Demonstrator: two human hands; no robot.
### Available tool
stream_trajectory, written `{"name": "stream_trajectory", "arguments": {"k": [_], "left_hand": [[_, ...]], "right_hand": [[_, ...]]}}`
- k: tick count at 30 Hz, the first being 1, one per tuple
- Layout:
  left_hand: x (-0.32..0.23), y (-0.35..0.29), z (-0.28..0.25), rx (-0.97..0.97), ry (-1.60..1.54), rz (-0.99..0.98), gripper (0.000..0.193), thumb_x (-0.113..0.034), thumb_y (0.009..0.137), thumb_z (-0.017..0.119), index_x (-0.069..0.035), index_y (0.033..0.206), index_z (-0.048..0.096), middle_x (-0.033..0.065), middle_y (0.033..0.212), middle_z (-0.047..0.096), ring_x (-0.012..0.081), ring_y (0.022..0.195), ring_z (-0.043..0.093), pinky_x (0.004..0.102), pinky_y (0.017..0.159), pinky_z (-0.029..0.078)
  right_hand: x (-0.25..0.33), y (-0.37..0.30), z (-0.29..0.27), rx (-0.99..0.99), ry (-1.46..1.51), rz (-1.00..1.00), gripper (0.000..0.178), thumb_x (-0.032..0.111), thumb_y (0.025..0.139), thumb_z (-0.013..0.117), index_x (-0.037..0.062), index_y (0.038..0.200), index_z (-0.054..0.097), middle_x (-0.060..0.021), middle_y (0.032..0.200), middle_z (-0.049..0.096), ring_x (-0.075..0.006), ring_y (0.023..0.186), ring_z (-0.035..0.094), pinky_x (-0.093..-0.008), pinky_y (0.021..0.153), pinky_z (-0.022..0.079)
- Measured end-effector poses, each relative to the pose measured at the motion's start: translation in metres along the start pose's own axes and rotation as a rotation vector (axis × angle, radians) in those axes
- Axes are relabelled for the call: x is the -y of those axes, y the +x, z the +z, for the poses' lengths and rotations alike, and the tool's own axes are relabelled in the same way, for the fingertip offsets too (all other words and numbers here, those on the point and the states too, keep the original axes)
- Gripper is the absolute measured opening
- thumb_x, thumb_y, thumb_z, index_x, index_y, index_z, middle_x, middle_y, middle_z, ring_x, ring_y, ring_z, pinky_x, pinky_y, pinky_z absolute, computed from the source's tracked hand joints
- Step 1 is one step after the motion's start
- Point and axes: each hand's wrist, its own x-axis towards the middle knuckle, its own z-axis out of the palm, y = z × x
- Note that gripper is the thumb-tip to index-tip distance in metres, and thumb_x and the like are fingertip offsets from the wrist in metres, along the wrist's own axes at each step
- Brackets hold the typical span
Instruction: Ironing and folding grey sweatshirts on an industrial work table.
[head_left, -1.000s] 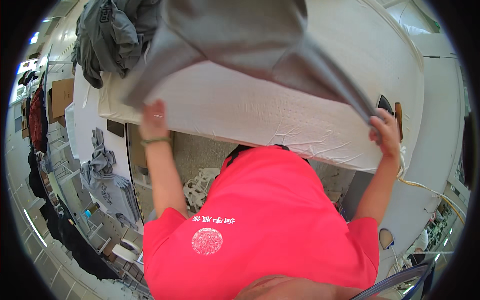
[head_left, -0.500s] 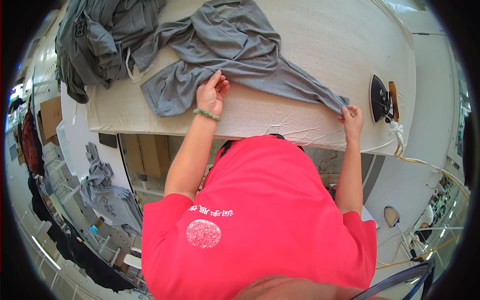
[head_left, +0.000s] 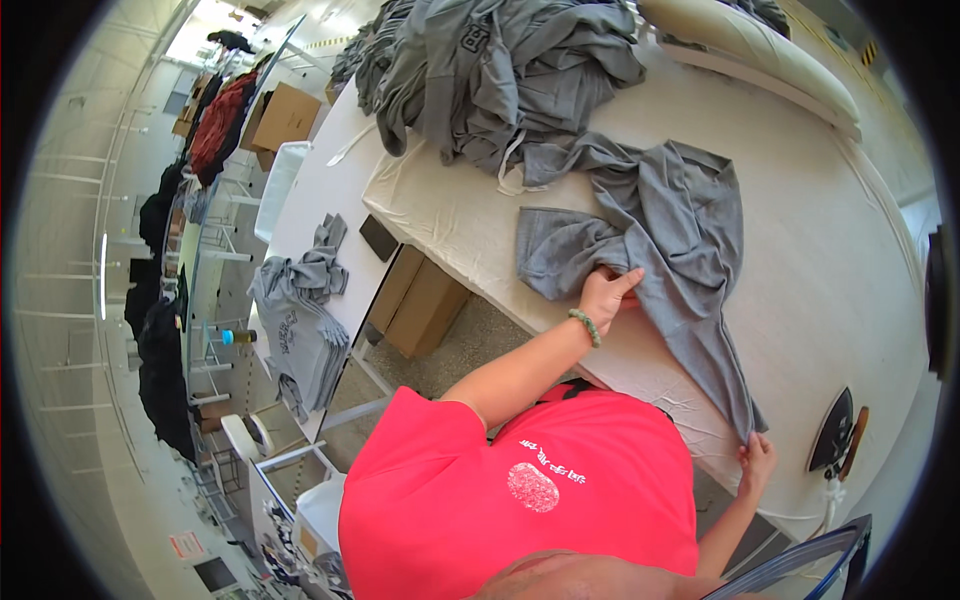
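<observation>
Garment of creased grey fabric point(head_left: 700, 215) lies half-spread, your right hand point(head_left: 758, 464) pinching its tapered end, left hand point(head_left: 606, 297) touching, hold unclear.

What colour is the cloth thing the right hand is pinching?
The garment is grey; it shows best in the head view.

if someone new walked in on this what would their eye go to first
Probably the bright red shirt at the bottom centre, worn by the person at the pale table. Next comes the grey garment spread on it, with the left hand at its near edge and the right hand at its narrow end. Beyond lies a grey clothes heap, and a dark iron rests right of the right hand.
</observation>
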Motion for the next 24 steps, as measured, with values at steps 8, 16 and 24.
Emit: {"name": "stream_trajectory", "arguments": {"k": [8, 16, 24], "left_hand": [[-0.019, 0.001, 0.006, 0.148, -0.064, -0.005, 0.045, -0.016, 0.091, 0.082, 0.002, 0.128, 0.066, 0.0068, 0.122, 0.072, 0.0172, 0.109, 0.067, 0.0312, 0.099, 0.052], [-0.111, -0.037, 0.065, 0.145, 0.215, 0.138, 0.017, -0.012, 0.090, 0.082, -0.002, 0.100, 0.072, 0.0017, 0.093, 0.073, 0.0119, 0.079, 0.067, 0.0261, 0.068, 0.056], [-0.102, -0.054, 0.079, 0.177, -0.049, 0.312, 0.039, -0.013, 0.093, 0.081, 0.001, 0.126, 0.066, 0.0039, 0.119, 0.068, 0.0137, 0.106, 0.063, 0.0315, 0.095, 0.052]], "right_hand": [[-0.013, 0.009, -0.008, 0.027, -0.259, -0.054, 0.022, 0.021, 0.095, 0.076, 0.0026, 0.103, 0.067, -0.0023, 0.081, 0.064, -0.0120, 0.069, 0.063, -0.0259, 0.059, 0.053], [0.053, 0.003, -0.045, -0.318, -0.134, -0.544, 0.021, 0.020, 0.099, 0.070, 0.0021, 0.111, 0.066, -0.0012, 0.086, 0.064, -0.0127, 0.076, 0.059, -0.0286, 0.065, 0.052], [0.136, -0.088, -0.066, 0.023, 0.529, -0.353, 0.027, 0.022, 0.103, 0.063, -0.0015, 0.115, 0.070, -0.0095, 0.106, 0.073, -0.0188, 0.096, 0.070, -0.0343, 0.075, 0.058]]}}
